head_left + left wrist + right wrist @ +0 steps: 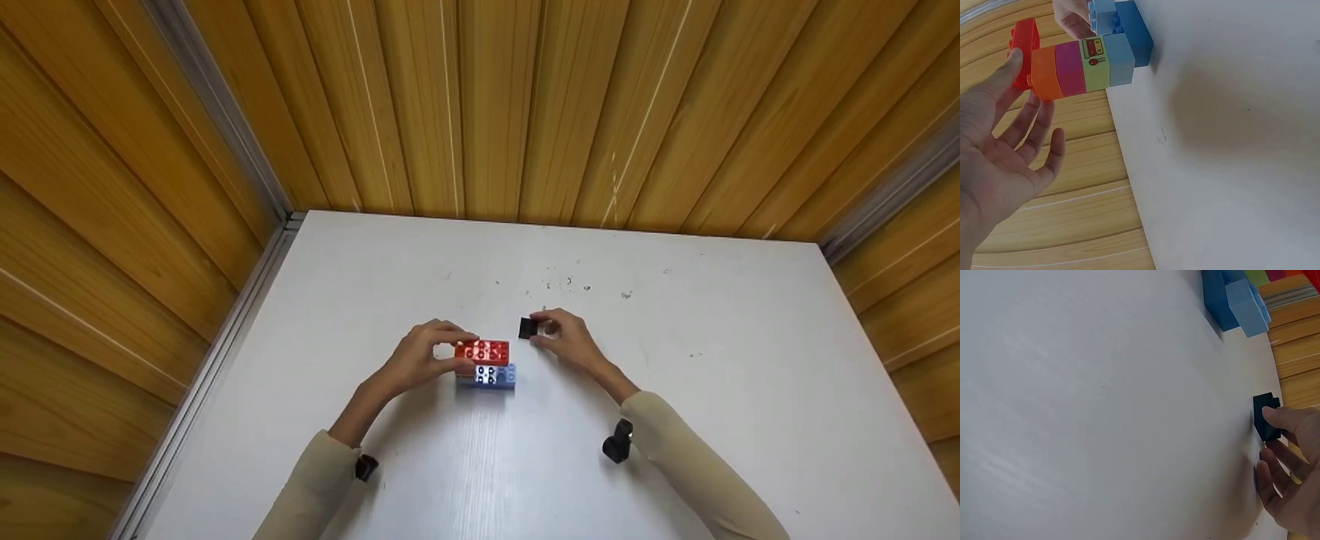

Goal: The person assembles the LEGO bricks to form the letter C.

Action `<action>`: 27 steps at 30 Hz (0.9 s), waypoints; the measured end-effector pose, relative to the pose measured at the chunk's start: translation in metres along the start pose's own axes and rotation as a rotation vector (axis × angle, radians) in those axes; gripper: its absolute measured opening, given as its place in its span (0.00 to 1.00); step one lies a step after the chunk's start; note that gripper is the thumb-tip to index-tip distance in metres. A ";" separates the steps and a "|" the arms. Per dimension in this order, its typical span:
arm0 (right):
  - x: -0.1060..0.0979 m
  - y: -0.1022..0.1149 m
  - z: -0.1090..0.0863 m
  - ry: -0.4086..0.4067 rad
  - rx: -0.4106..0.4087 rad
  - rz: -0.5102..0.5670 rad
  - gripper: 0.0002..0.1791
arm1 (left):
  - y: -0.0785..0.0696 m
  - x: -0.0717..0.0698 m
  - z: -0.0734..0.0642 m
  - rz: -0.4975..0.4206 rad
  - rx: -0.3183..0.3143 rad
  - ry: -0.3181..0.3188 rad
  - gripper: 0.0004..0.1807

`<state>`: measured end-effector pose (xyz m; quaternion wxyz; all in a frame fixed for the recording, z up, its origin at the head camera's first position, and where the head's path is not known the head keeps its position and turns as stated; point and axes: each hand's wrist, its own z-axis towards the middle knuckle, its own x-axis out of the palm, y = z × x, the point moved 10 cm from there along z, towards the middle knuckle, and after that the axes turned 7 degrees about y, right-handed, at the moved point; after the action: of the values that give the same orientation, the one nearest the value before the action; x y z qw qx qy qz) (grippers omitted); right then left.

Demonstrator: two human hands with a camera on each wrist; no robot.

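My left hand [418, 358] pinches a red brick [486, 351] between thumb and fingers at the top of a stack of toy building bricks. Under the red one, the left wrist view shows an orange brick [1046, 72], a magenta brick [1070, 67], a green brick [1095, 64] with a printed picture, and a pale blue brick [1120, 59]. A darker blue brick [1136, 34] forms the base, and another light blue brick [1247, 308] sits on it beside the column. To the right of the stack, my right hand [574, 343] pinches a small black brick [1266, 417] close over the table.
The white table [735, 360] carries a few dark scuffs [568, 283] beyond the hands. Wood-patterned walls [487, 105] stand behind it and at both sides, with a metal rail [225, 322] along the left edge.
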<state>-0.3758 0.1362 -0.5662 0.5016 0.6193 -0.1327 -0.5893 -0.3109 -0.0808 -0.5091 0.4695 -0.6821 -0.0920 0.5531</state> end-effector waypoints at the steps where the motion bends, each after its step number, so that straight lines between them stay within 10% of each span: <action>1: 0.000 0.001 -0.002 -0.012 -0.006 0.008 0.22 | 0.000 0.001 0.001 -0.003 -0.002 0.011 0.22; 15: -0.005 -0.015 -0.011 -0.032 0.228 -0.070 0.21 | -0.004 0.000 0.006 0.009 0.025 0.074 0.22; 27: -0.008 -0.006 -0.054 0.006 0.273 -0.207 0.20 | 0.001 -0.002 0.005 0.001 -0.006 0.063 0.22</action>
<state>-0.3335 0.1700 -0.5766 0.3498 0.6937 -0.1454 -0.6125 -0.3164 -0.0799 -0.5082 0.4697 -0.7006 -0.0782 0.5314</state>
